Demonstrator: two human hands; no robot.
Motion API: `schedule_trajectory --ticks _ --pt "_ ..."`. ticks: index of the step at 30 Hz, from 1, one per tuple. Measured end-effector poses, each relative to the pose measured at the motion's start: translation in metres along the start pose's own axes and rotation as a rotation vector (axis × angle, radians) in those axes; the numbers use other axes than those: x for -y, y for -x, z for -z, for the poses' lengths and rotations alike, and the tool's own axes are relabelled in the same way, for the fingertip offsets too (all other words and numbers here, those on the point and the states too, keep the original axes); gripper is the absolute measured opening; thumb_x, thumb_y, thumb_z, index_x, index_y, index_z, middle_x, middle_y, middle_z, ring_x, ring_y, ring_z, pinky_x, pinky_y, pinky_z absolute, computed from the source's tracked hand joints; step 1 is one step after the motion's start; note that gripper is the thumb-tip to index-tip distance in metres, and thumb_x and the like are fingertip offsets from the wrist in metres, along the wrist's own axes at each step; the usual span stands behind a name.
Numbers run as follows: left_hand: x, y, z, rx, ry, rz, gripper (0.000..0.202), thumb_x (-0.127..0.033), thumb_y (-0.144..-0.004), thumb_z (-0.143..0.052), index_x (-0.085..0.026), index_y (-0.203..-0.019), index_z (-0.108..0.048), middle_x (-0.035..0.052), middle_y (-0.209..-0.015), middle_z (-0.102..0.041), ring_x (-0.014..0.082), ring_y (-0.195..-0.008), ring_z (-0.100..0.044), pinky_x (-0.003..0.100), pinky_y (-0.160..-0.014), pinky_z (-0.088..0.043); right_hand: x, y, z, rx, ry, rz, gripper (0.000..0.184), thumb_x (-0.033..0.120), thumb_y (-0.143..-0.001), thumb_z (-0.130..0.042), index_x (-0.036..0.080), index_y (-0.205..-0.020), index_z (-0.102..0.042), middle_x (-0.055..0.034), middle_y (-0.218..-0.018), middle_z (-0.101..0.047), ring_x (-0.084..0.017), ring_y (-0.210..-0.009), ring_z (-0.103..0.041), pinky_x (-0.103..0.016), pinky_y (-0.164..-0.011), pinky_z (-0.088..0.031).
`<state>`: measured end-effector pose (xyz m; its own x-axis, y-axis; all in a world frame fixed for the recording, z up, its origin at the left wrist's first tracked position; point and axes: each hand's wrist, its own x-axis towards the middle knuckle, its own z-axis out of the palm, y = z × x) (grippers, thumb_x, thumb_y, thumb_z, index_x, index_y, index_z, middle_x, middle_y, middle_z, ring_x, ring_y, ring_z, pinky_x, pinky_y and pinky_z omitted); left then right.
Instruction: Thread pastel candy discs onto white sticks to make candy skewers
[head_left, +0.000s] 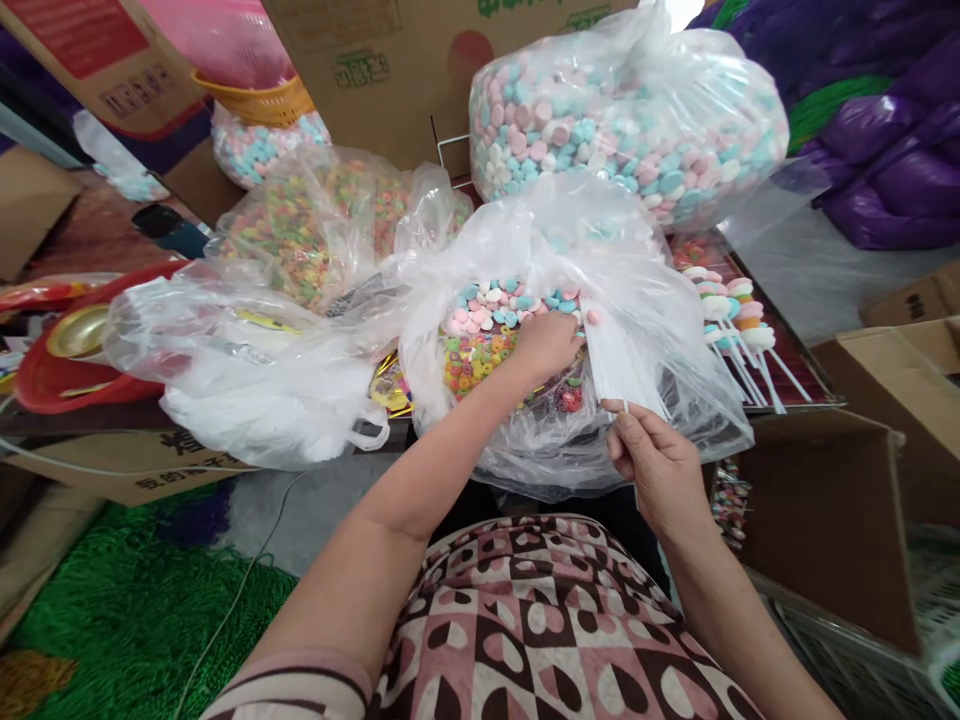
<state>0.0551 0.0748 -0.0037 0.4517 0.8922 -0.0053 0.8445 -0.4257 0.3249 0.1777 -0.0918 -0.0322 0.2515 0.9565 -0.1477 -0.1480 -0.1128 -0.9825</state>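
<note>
My left hand (pixel 551 345) reaches into an open clear plastic bag, its fingers curled down between pink, white and blue marshmallows (pixel 491 300) and colourful ring-shaped candies (pixel 474 365). What its fingertips grip, if anything, is hidden. Pinched between the thumb and fingers of my right hand (pixel 652 455) is the lower end of a thin white stick. Just beyond that hand lies a fan of white sticks (pixel 622 360) on the plastic. One pink marshmallow (pixel 593 316) shows at the upper end of the sticks, close to my left fingertips; I cannot tell whether a stick goes through it.
Finished-looking marshmallow skewers (pixel 739 310) lie at the table's right edge. Behind stand a large bag of marshmallows (pixel 622 130) and a bag of ring candies (pixel 322 220). A crumpled white bag (pixel 262 400) and red basin (pixel 45 370) are left. An open carton (pixel 825 520) stands lower right.
</note>
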Motion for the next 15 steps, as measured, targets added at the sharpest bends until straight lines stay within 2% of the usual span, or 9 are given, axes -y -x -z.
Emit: schedule_trajectory --ticks 2,5,7,9,11,15 --pt "0.007 0.010 0.007 -0.052 0.177 0.053 0.019 -0.026 -0.091 -0.055 -0.016 -0.094 -0.071 0.0097 -0.098 -0.073 0.0239 -0.093 -0.064 0.035 -0.086 -0.045 0.001 -0.003 0.001 -0.012 -0.001 0.002 0.032 0.047 -0.086 -0.072 0.020 -0.103 -0.074 0.0048 -0.058 -0.051 -0.008 -0.044 -0.034 -0.023 -0.041 -0.022" --pt "0.013 0.039 0.014 -0.058 0.664 0.116 0.015 -0.029 -0.088 -0.058 -0.018 -0.081 -0.066 0.0006 -0.074 -0.063 0.0152 -0.072 -0.057 0.029 -0.071 -0.042 0.006 -0.012 -0.002 -0.020 -0.015 -0.002 0.031 0.044 -0.083 -0.074 0.020 -0.103 -0.074 0.0044 -0.060 -0.054 -0.008 -0.044 -0.034 -0.023 -0.041 -0.021" --pt "0.013 0.060 0.012 -0.028 1.028 0.100 0.017 -0.034 -0.087 -0.059 -0.018 -0.081 -0.064 -0.0019 -0.072 -0.059 0.0119 -0.067 -0.053 0.026 -0.067 -0.041 0.011 -0.018 -0.008 -0.002 -0.014 -0.006 0.031 0.044 -0.082 -0.075 0.021 -0.103 -0.074 0.0035 -0.064 -0.057 -0.007 -0.043 -0.033 -0.023 -0.041 -0.020" --pt "0.011 0.080 0.007 -0.010 1.292 0.091 0.017 -0.036 -0.085 -0.063 -0.019 -0.084 -0.065 -0.0019 -0.076 -0.061 0.0104 -0.069 -0.054 0.025 -0.069 -0.043 0.017 -0.024 -0.016 0.041 -0.005 -0.006 0.032 0.047 -0.082 -0.074 0.020 -0.100 -0.074 0.0015 -0.070 -0.060 -0.006 -0.043 -0.033 -0.024 -0.040 -0.020" --pt "0.008 0.094 0.000 0.002 1.440 0.087 0.018 -0.036 -0.083 -0.067 -0.019 -0.086 -0.066 -0.0011 -0.079 -0.063 0.0104 -0.073 -0.056 0.025 -0.073 -0.044 0.023 -0.027 -0.023 0.104 0.006 -0.026 0.034 0.051 -0.081 -0.073 0.019 -0.091 -0.074 -0.0004 -0.072 -0.062 -0.006 -0.043 -0.033 -0.024 -0.039 -0.019" --pt "0.005 0.109 -0.007 -0.008 1.543 0.074 0.016 -0.035 -0.083 -0.068 -0.019 -0.084 -0.067 -0.0006 -0.076 -0.064 0.0113 -0.075 -0.057 0.025 -0.074 -0.045 0.028 -0.028 -0.033 0.207 -0.014 -0.151 0.040 0.055 -0.071 -0.081 0.017 -0.075 -0.071 -0.0002 -0.065 -0.060 -0.004 -0.040 -0.032 -0.023 -0.038 -0.014"
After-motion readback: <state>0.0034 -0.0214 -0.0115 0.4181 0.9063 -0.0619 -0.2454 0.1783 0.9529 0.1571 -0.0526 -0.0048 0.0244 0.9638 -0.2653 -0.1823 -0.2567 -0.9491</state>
